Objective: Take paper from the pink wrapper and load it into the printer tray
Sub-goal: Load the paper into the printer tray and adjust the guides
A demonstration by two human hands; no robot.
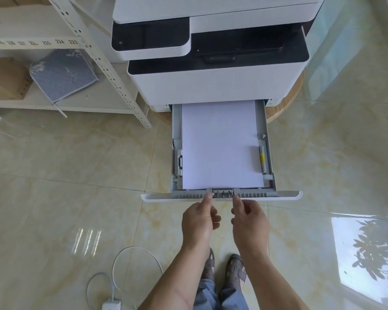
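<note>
The white and black printer [211, 63] stands ahead with its grey paper tray [269, 175] pulled out toward me. A stack of white paper [221, 144] lies flat in the tray. At the tray's near end is a grey length guide [223, 193]. My left hand [198, 222] touches the guide's left tab with a fingertip. My right hand [249, 222] touches the guide's right tab the same way. Both hands have fingers loosely curled and hold nothing. No pink wrapper is in view.
A white metal shelf [112, 70] stands to the left, holding a grey cushion [63, 74] and a cardboard box [5, 79]. A white cable and plug [112, 303] lie on the glossy tiled floor near my sandalled feet [224, 269].
</note>
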